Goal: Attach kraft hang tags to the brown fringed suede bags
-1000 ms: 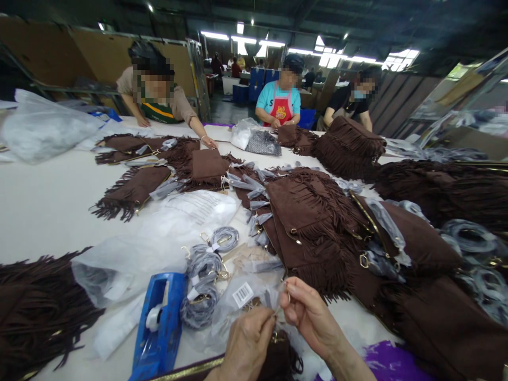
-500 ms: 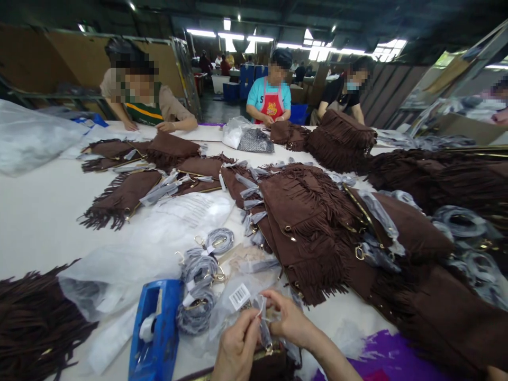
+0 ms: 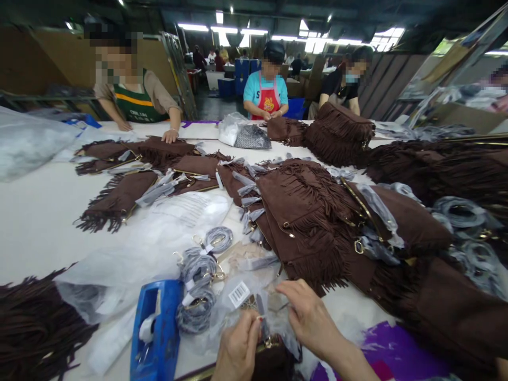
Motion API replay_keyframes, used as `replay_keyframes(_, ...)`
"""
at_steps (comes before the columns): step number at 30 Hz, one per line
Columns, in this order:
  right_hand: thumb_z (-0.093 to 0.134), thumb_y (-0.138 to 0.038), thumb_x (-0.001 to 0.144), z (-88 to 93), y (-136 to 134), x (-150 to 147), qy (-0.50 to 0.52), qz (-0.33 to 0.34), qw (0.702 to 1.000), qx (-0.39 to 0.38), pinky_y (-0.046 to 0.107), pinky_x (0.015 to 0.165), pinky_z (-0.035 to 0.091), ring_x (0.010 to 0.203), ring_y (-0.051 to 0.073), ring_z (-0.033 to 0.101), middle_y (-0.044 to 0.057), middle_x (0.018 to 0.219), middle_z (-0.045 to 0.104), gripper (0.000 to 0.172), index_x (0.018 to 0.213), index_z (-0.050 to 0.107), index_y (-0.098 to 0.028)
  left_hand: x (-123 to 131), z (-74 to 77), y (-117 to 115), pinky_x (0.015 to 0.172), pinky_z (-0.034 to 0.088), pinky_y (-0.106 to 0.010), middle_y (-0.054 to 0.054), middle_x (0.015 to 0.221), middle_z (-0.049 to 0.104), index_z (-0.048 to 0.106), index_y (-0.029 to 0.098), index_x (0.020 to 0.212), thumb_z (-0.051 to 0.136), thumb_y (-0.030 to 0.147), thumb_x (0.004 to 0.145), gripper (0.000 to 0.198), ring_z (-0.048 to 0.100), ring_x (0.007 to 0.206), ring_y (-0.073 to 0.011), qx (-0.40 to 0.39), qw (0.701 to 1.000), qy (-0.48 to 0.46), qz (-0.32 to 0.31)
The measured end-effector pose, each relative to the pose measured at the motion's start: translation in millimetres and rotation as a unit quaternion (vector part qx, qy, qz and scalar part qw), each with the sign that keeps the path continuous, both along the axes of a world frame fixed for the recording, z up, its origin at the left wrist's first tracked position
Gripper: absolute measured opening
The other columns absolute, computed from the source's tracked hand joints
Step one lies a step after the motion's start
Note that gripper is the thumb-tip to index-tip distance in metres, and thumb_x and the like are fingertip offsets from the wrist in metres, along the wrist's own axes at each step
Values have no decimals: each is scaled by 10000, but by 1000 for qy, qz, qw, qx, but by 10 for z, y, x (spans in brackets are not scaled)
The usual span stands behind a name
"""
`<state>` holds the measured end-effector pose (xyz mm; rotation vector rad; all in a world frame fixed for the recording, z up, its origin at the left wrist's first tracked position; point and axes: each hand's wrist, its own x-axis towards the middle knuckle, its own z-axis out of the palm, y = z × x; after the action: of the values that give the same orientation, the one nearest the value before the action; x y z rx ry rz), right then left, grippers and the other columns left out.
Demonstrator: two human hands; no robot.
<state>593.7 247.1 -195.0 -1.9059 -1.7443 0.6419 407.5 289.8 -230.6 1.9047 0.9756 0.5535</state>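
Note:
At the bottom centre my left hand (image 3: 238, 346) is closed in a pinch. A thin pale bit of plastic wrap (image 3: 260, 317) shows at its fingertips. My right hand (image 3: 315, 320) is just to the right, its fingers curved and apart over crumpled clear plastic. Below both hands lies a brown bag (image 3: 273, 362) with a gold zipper, partly hidden by my left hand. Beyond my left hand is a clear plastic bag with a white barcode label (image 3: 239, 294). Coiled straps in grey wrap (image 3: 196, 312) lie to its left.
A blue tape dispenser (image 3: 156, 330) stands at lower left. Brown fringed bags (image 3: 305, 217) are piled across the table (image 3: 43, 211), and brown fringe (image 3: 35, 323) fills the lower left corner. Purple material (image 3: 397, 352) lies at lower right. Several people work across the table.
My right hand has moved off to the right from my left hand, and its fingers have spread. The left hand keeps its pinch. A person at far left has put a hand on a brown bag.

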Motion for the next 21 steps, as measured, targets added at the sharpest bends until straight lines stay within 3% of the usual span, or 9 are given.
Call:
replay_keyframes(3, 440, -4, 691, 175, 54, -184, 160, 87, 983, -24, 232, 735, 424, 803, 146, 556, 39, 983, 632, 515, 1162, 526, -192, -12, -16, 9, 543, 425, -191, 3, 635, 578, 519, 198, 824, 350, 252, 910, 197, 572, 558, -118, 60, 997, -6, -50)
replay_keyframes(6, 509, -100, 758, 189, 121, -226, 218, 104, 967, -75, 191, 599, 403, 634, 113, 541, -8, 768, 643, 288, 996, 643, -193, -16, -18, 4, 564, 451, -192, -8, 677, 608, 516, 197, 865, 344, 226, 911, 180, 595, 589, -123, 64, 996, -10, -55)
replay_keyframes(8, 531, -169, 794, 129, 137, -184, 225, 83, 967, -84, 188, 578, 382, 609, 108, 537, -19, 663, 624, 167, 829, 694, -178, -14, 2, 1, 553, 453, -189, 1, 659, 598, 516, 198, 862, 341, 223, 915, 185, 591, 576, -120, 55, 997, -4, -61)
replay_keyframes(11, 547, -236, 807, 54, 101, -72, 255, 59, 962, -81, 191, 585, 385, 611, 111, 540, -18, 632, 610, 179, 756, 708, -174, -8, 65, 20, 561, 463, -193, -5, 666, 588, 517, 195, 844, 345, 208, 912, 185, 585, 581, -117, 73, 994, -4, -82)
replay_keyframes(14, 546, -325, 816, 39, 5, 50, 302, 4, 951, -66, 200, 569, 392, 590, 111, 513, -18, 639, 584, 218, 771, 709, -188, 5, 136, 66, 720, 504, -240, -101, 970, 616, 511, 178, 1018, 383, 177, 881, 187, 616, 848, -162, 153, 982, 10, -109)
replay_keyframes(16, 543, -386, 810, 28, -89, 111, 328, -61, 941, -61, 200, 513, 369, 535, 103, 461, -30, 594, 529, 256, 759, 696, -187, 30, 172, 88, 805, 499, -300, -136, 1137, 567, 464, 175, 1141, 462, 182, 835, 306, 581, 990, -211, 203, 966, 36, -158)
replay_keyframes(18, 541, -421, 801, -7, -202, 127, 349, -119, 927, -62, 196, 462, 330, 485, 91, 397, -48, 538, 454, 286, 725, 667, -176, 77, 197, 87, 757, 506, -337, -107, 1052, 611, 491, 184, 1096, 531, 181, 779, 320, 599, 912, -235, 211, 954, 85, -195)
replay_keyframes(21, 530, -443, 800, -93, -368, 35, 389, -136, 908, -82, 192, 434, 304, 447, 79, 352, -63, 498, 397, 314, 691, 628, -166, 174, 224, 56, 666, 477, -340, -42, 819, 625, 537, 198, 886, 533, 130, 730, 170, 592, 754, -224, 169, 956, 169, -168)
